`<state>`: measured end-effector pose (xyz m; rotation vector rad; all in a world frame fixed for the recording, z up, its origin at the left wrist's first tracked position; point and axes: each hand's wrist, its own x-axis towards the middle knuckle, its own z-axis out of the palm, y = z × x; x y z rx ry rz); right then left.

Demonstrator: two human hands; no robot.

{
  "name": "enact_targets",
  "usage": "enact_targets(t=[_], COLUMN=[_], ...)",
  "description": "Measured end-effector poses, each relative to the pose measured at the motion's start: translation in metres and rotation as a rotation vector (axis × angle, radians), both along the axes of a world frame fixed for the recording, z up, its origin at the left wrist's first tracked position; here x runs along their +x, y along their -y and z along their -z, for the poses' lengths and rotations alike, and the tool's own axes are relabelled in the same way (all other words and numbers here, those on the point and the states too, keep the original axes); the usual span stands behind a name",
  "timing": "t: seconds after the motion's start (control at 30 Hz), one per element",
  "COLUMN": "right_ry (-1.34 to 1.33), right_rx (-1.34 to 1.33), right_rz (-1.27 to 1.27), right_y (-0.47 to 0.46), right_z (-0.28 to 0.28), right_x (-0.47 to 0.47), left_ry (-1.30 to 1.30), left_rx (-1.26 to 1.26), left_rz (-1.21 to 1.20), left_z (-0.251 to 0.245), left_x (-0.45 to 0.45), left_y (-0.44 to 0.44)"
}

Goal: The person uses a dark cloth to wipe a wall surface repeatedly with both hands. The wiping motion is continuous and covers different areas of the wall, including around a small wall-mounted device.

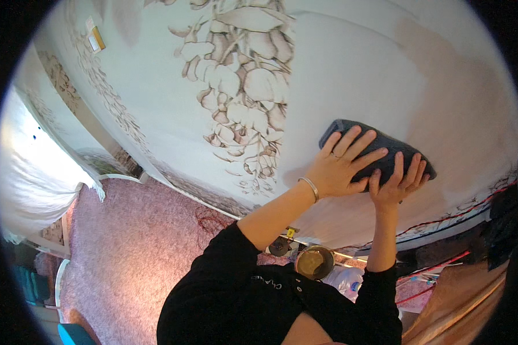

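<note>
Both of my hands press a dark grey folded cloth or soft pad flat against a pale wall. My left hand, with a bracelet at the wrist, lies on the pad's left part, fingers spread. On its lower right part rests my right hand, the fingers bent over the surface and the thumbs close together. The pad's underside is hidden. Left of it, a brown-toned drawing of hanging blossoms runs down the wall and stops at a straight vertical edge.
Below the wall stand a metal bucket and a clear plastic bottle. A red cord runs along the wall's base at right. Pinkish carpet spreads to the left, towards a white curtain. Brown sheeting hangs at lower right.
</note>
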<state>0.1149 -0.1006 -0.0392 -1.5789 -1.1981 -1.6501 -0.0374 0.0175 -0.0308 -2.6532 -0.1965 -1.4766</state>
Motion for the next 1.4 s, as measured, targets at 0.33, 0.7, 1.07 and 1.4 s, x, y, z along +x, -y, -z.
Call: enact_targets(t=[0.33,0.7,1.07,1.4], right_ry=[0.097,0.091,0.255,0.287], right_rx=[-0.122,-0.231,-0.513,-0.449], right_rz=[-0.031,-0.096,-0.224,-0.378], right_y=[-0.085,-0.182,-0.267,-0.265], right_z=[-0.046,-0.082,-0.109,-0.176], right_x=[-0.084,-0.187,-0.259,-0.247], left_ry=[0.128,0.255,0.433,0.45], left_rx=[-0.081,-0.093,-0.178,-0.213], left_rz=[-0.149,-0.258,-0.327,-0.352], left_z=[-0.008,-0.005,0.011,-0.051], left_x=[-0.078,-0.164,-0.224,-0.217], left_y=[-0.083,-0.182,-0.247,-0.235])
